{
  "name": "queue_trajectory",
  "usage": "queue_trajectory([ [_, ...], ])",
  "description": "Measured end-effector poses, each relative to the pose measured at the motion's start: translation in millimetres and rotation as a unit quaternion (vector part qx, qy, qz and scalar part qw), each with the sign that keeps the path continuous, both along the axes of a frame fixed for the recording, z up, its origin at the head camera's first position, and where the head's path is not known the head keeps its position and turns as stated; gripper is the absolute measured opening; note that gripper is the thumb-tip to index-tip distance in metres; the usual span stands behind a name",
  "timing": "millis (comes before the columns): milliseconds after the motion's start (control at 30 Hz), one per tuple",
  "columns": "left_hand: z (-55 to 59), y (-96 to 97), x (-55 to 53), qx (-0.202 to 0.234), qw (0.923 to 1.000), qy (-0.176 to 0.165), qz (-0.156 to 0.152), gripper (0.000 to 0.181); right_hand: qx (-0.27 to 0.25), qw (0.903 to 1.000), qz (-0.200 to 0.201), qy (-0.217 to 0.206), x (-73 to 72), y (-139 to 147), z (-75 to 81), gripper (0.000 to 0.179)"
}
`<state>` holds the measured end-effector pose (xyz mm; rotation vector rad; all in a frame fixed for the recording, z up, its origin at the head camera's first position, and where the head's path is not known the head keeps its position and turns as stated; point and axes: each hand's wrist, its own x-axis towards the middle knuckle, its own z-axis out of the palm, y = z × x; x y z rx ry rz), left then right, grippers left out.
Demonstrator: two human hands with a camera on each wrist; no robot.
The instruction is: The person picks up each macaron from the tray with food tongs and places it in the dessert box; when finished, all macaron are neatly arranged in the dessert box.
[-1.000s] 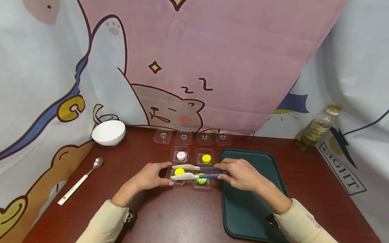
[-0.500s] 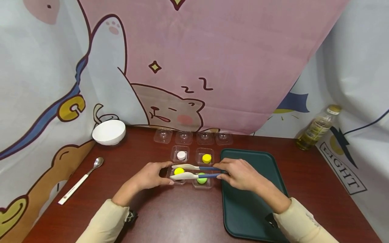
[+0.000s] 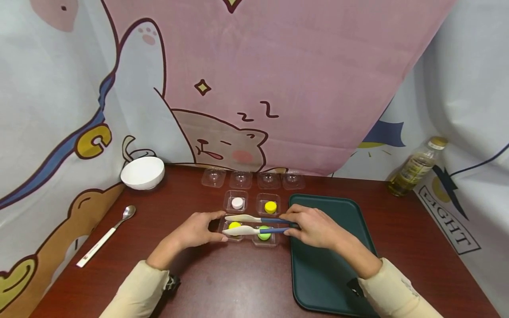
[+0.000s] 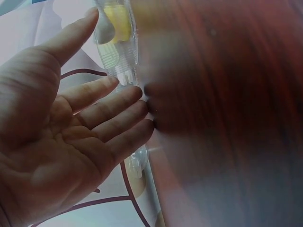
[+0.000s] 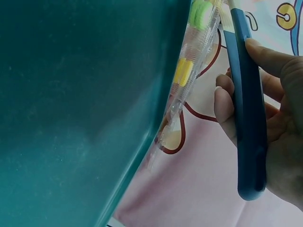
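My right hand [image 3: 314, 227] grips tongs [image 5: 248, 109] by their blue handle, above the near edge of the tray. Their two white tips reach left, spread apart, and overlap the yellow macaron [image 3: 234, 225] in the front left clear plastic box [image 3: 239, 239]. At that box, my left hand [image 3: 195, 230] has its thumb at the near side and its index finger at the far side. The other fingers extend loosely in the left wrist view. A green macaron [image 3: 264, 235] lies in the front right box, partly behind the tongs. Behind are a white macaron [image 3: 237, 203] and another yellow macaron [image 3: 270, 207] in boxes.
The dark green tray [image 3: 328, 282] lies right of the boxes. Several clear domed lids [image 3: 240, 180] line the back edge. A white bowl [image 3: 142, 173] and a spoon [image 3: 97, 247] are at the left, an oil bottle [image 3: 415, 170] at the back right.
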<state>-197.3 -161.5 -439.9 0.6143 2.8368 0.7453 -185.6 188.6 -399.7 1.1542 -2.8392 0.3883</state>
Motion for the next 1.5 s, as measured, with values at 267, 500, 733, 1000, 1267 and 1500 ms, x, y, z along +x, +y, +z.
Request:
queue_trajectory([
  [267,-1.5,1.1,1.2,0.004,0.9999,-0.009,0.005,0.079,-0.009,1.0,0.003,0.0,1.3,2.4,-1.5,0.035],
  [500,-2.7,0.9,3.0,0.008,0.9999,-0.005,0.007,0.078,-0.023,0.9997,-0.002,0.0,3.0,10.8,-3.5,0.035],
  [733,-1.7,0.8,4.4,0.01,0.9999,-0.006,0.009,0.078,-0.05,0.9984,-0.028,0.002,5.6,26.5,1.0,0.034],
  [1000,-1.5,1.2,3.5,0.007,0.9999,-0.008,0.01,0.078,-0.068,0.9949,-0.069,0.029,11.1,48.6,9.2,0.035],
  [1267,-0.5,0.2,3.9,0.008,0.9999,-0.004,0.011,0.078,-0.079,0.9889,-0.111,0.059,17.4,78.2,12.9,0.036],
  [1500,-0.1,-0.6,4.0,0.008,0.9999,-0.009,0.012,0.079,-0.081,0.9811,-0.159,0.075,26.6,106.6,14.5,0.035],
])
